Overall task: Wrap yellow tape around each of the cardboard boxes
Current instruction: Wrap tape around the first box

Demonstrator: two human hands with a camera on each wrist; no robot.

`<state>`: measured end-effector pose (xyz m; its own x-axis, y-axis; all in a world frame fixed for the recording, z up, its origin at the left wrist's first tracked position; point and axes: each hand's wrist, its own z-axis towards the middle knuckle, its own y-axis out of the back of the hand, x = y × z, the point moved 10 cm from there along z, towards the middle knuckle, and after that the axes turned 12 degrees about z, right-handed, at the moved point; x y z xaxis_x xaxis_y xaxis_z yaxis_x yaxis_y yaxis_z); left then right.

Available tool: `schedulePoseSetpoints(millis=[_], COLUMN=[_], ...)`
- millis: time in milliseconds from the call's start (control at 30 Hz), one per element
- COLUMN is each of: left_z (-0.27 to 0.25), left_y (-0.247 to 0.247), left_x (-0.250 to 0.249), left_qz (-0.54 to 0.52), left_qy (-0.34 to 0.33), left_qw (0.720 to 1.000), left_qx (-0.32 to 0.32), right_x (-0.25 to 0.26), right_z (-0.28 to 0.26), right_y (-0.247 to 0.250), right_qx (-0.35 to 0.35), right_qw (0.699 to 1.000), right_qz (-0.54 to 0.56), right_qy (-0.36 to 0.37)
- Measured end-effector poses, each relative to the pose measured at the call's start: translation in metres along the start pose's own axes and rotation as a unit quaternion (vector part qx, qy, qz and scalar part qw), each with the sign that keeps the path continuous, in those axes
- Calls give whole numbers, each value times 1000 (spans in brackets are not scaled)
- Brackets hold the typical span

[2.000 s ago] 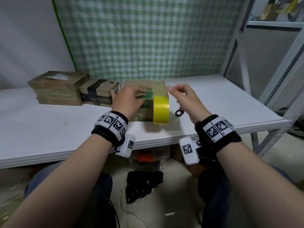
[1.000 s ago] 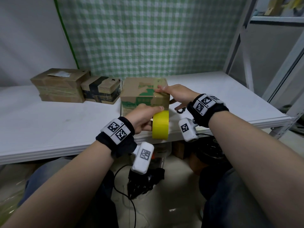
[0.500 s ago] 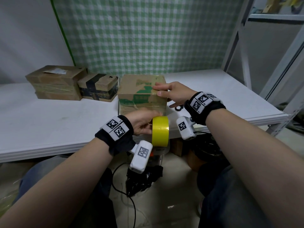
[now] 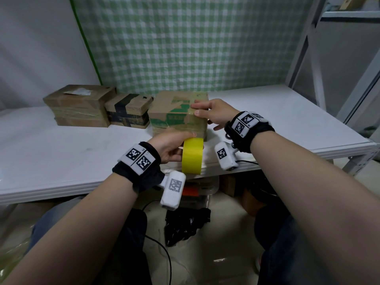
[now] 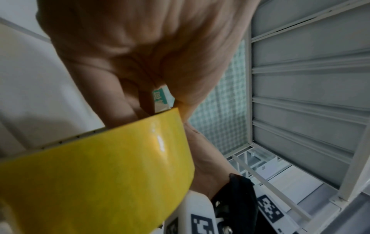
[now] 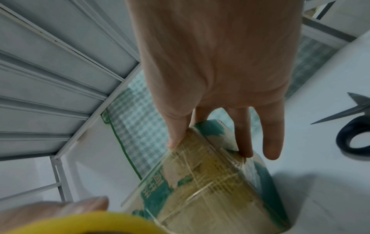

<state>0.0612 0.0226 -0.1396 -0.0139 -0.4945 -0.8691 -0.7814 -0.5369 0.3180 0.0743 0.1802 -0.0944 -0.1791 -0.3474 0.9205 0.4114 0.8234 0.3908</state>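
The person's left hand (image 4: 167, 146) is gripping the roll of yellow tape (image 4: 192, 155), its fingers curled around the roll's upper edge and thumb side, and is holding it on edge at the near side of the white desk (image 4: 61, 153), just in front of the green-printed cardboard box (image 4: 174, 118). In the left wrist view the roll's glossy yellow band (image 5: 96, 171) is filling the lower left, with the fingers (image 5: 124, 98) closing over its top. The right hand (image 4: 213, 114) is resting on the box's upper right corner, its fingers lying nearly straight and slightly spread: the right wrist view is showing the thumb (image 6: 176, 131) pressing on the box's front edge and two fingers (image 6: 243, 134) lying on its top, while the outermost finger is hanging free beside it. A translucent strip of tape (image 6: 200, 172) is lying over the box's printed face. To the left on the desk, a box with black tape (image 4: 128, 113) is sitting just beside the green-printed one, and a larger brown box (image 4: 78, 105) is sitting beyond that. Scissors (image 6: 352, 126) are lying on the desk to the right of the box.
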Motion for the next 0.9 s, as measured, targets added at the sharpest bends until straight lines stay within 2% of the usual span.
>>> schedulePoseSetpoints(millis=[100,200,267,400,633,800,900], left_z=[1,3,3,2,2,4,3], left_y=[2,2,3,1,-2,-2,-3], left_x=[0,1,1,0,2,4,5], left_qz=[4,6,6,10,-2,-6,-12], left_qy=[-3,-7,-10,-5,1,-2,0], left_qw=[1000,1000,1000,1000,1000,1000,1000], left_qx=[-3,-2,0,2,9,8,6], right_x=[-1,-4,-16,-63,-114,-113,-112], right_z=[1,-6,-17,-28,-40,-36,-51], right_y=[6,43,64,86,107,103,111], right_qx=[-21,-150,-208,-221,-253,-214,-232], right_qw=[1000,988,977,968,919,916,893], right_qz=[-2,45,34,-94,-226,-271,-311], right_qy=[-13,7,10,-68,-201,-202,-228])
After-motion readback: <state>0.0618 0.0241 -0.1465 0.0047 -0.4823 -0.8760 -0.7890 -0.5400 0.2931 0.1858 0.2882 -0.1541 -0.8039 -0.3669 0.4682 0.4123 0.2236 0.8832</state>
